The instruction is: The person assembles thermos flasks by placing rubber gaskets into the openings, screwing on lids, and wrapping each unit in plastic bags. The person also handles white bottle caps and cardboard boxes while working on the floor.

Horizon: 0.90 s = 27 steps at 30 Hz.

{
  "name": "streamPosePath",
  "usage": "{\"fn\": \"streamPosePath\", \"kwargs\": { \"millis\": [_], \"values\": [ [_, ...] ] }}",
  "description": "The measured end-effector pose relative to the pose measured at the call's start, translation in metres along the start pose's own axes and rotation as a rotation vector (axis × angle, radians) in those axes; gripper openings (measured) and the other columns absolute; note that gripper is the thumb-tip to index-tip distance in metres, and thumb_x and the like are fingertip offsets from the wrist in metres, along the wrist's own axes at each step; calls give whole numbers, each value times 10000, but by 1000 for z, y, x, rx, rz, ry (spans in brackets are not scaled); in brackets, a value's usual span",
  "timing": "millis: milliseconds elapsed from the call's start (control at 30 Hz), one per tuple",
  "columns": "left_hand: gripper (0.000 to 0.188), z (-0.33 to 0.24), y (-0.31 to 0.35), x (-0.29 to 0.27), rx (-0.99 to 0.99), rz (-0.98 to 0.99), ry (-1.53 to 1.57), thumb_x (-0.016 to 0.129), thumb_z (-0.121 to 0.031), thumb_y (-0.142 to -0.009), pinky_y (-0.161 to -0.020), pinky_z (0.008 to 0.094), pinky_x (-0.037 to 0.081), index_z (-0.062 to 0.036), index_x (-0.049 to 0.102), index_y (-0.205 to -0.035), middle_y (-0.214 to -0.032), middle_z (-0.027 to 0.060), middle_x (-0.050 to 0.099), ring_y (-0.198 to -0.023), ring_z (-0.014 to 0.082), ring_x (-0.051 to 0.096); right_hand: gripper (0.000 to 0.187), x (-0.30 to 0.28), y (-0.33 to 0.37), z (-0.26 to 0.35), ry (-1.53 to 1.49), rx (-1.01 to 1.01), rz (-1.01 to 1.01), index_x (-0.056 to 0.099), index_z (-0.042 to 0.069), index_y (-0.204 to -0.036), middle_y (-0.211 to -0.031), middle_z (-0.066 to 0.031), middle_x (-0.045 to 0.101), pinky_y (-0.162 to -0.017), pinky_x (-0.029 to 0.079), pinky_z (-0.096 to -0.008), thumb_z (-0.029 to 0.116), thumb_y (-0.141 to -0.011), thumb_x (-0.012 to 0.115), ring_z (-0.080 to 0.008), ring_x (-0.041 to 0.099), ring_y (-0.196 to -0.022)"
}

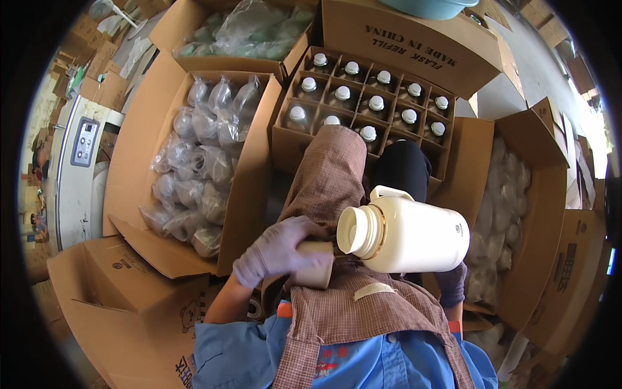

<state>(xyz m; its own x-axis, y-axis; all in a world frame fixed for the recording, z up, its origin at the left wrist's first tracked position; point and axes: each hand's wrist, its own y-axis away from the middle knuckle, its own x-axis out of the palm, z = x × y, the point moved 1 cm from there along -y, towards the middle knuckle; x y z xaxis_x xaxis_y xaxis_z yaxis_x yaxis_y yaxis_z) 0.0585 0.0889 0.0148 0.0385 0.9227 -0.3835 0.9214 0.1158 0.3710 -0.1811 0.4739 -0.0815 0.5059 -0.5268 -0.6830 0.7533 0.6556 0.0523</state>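
A cream vacuum flask (420, 237) lies on its side above my lap, handle toward my knees and round threaded-looking neck pointing left. My right hand (451, 284), in a dark purple glove, holds it from beneath at the base end; its fingers are hidden behind the flask. My left hand (278, 251), in a light lilac glove and slightly blurred, is closed around a beige cup-shaped piece (315, 272) just left of the flask's neck. The far side of that piece is covered by the fingers.
A divided carton (278, 139) of bottles with white caps stands ahead of my knees. To the left, an open carton (249, 188) holds several plastic-wrapped items; another carton (544, 259) of wrapped pieces is at right. A blue basin (431, 8) sits at the far edge.
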Motion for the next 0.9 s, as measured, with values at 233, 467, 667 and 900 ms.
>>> {"fn": "streamPosePath", "kwargs": {
  "millis": [233,467,667,900],
  "values": [
    [1047,-26,-39,27,423,-457,209,922,-414,-641,-1081,400,419,23,398,-1434,-1343,200,538,-1247,304,547,534,-16,-19,8,-28,35,194,562,7,-1290,-1242,-118,642,-940,514,-347,61,-794,753,-226,632,-1131],
    [937,-32,-66,32,439,-627,230,903,-438,-659,-978,377,490,-7,467,-1368,-1234,169,577,-1109,288,615,523,-17,-23,27,-26,81,216,556,7,-1284,-1248,-119,632,-947,507,-345,69,-802,748,-225,624,-1138],
    [887,-25,-70,30,440,-659,260,896,-434,-673,-966,376,494,-9,483,-1333,-1212,169,580,-1099,281,617,514,-13,-33,39,-25,103,226,551,7,-1280,-1254,-120,624,-953,502,-344,76,-808,744,-223,616,-1144],
    [502,-21,-81,20,605,-818,46,820,-267,-779,-838,380,539,-123,600,-1206,-1133,154,582,-1010,300,628,505,-2,-45,50,-41,112,232,545,7,-1274,-1260,-120,614,-960,495,-343,84,-815,739,-222,607,-1151]
  ]
}}
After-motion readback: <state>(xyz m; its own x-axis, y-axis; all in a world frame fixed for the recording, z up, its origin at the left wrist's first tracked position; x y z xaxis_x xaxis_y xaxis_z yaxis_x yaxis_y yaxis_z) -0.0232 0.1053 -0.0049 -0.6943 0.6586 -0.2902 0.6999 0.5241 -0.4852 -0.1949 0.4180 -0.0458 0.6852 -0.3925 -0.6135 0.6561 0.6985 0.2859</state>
